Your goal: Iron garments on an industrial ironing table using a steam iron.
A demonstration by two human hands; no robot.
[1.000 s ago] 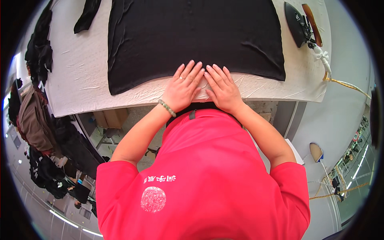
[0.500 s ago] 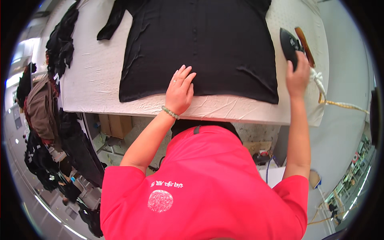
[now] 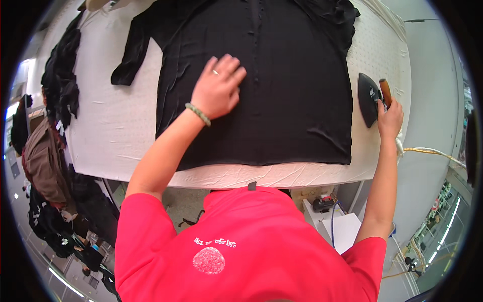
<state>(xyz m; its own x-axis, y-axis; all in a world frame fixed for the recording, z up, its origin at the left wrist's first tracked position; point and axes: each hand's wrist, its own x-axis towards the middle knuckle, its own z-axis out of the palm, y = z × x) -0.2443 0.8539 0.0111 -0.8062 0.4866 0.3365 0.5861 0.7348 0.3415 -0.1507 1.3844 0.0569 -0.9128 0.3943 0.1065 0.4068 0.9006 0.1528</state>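
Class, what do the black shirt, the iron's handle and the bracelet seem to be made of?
Shirt: thin cloth, faintly shiny, judging by soft creases and highlights; fibre unclear. Handle: probably smooth wood, from its warm brown colour. Bracelet: rounded greenish beads, perhaps stone or glass; finish unclear.

Shirt [image 3: 282,126] ran off the upper edge | desk [image 3: 108,128] was cut off there too | left grip [image 3: 217,89] was blurred at the fingertips, its palm hidden | right grip [image 3: 391,118] hid the lower end of the handle [image 3: 385,89] on the iron [image 3: 368,103] | tee [image 3: 282,241] was cut by the lower edge | far-right clutter [image 3: 444,204] was too small to tell
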